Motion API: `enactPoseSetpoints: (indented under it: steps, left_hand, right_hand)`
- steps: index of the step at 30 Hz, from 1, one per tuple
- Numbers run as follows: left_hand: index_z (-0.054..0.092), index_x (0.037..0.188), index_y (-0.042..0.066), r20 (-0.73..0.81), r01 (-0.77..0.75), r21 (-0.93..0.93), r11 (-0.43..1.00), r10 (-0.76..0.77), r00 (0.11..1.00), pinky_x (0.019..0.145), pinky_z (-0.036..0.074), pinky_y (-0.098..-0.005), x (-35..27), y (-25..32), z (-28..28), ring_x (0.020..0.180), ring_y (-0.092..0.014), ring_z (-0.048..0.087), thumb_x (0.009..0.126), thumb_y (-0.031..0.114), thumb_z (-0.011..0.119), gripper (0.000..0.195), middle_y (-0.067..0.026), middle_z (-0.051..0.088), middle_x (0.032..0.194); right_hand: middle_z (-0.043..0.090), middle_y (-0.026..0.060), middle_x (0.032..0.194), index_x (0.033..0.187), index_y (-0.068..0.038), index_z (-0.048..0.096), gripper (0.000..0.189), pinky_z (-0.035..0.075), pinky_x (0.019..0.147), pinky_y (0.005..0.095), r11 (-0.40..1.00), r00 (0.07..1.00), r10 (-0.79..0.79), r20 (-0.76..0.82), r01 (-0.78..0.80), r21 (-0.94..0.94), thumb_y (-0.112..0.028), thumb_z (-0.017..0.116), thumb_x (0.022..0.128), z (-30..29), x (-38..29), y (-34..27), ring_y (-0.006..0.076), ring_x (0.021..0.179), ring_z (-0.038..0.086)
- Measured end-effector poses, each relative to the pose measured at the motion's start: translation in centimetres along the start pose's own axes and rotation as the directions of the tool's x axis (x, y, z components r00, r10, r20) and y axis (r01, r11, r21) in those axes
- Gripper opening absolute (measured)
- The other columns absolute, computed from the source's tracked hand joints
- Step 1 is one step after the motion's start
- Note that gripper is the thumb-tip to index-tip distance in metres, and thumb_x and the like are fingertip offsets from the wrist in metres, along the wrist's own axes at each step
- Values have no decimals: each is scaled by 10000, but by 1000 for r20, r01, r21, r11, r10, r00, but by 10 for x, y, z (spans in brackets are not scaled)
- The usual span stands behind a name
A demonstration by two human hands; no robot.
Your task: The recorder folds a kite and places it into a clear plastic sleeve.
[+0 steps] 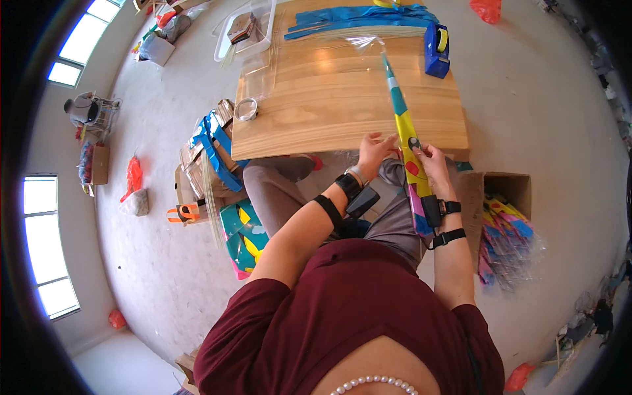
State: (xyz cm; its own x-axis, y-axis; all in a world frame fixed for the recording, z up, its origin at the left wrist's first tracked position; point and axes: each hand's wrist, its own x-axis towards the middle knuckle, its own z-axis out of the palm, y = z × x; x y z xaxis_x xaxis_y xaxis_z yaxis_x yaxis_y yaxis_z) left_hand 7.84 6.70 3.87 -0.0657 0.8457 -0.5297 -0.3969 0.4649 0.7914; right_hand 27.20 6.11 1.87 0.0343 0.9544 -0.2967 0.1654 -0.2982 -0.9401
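A long, narrow folded kite (406,129), printed in yellow, teal and pink, slants from the tabletop down over my right thigh. Clear plastic film (366,42) shows at its pointed far end. My right hand (434,165) grips its right side, thumb on the printed face. Beside the left edge is my left hand (376,154), fingers bent and their tips close to the kite; whether they pinch the edge is unclear. Both forearms wear black straps with small dark devices.
On the wooden table (316,108) are a blue tape dispenser (437,52), blue plastic strips (355,19), a tape roll (246,109) and a white tray (222,42). A cardboard box (469,217) with similar bagged kites (506,242) is at right. Far left sits a person (81,109).
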Motion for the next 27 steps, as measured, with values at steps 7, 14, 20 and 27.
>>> enactPoseSetpoints:
  steps: [7,14,20,27]
  left_hand:
    - [679,1122,25,266,146,44,988,-152,952,772,579,-301,25,-3,23,892,-181,687,928,175,770,261,-71,709,1014]
    - [704,989,-8,126,119,-108,987,-105,986,636,618,-350,43,5,10,724,-220,733,932,56,710,85,-92,737,873]
    - [661,1076,-23,169,-26,-161,987,53,984,694,615,-346,78,30,-23,795,-214,735,1017,141,640,176,-97,735,946]
    - [599,1183,-14,346,64,-119,991,-19,938,902,598,-384,50,24,-17,981,-233,709,1114,347,442,399,-102,702,1094]
  right_hand:
    - [674,35,835,1014,23,711,203,493,704,287,999,996,-26,-81,29,31,-141,770,909,6,7,14,119,761,597]
    - [725,113,934,1127,41,672,305,534,792,316,962,978,-195,-71,177,-207,-153,760,908,1,-38,-5,171,843,679]
    - [731,55,971,1129,40,677,195,519,760,260,999,991,48,127,-50,14,-86,671,980,-16,-79,-6,100,856,658]
    - [743,42,893,1060,22,712,140,500,693,252,996,1000,9,-8,-9,86,-84,661,984,3,-63,6,83,780,654]
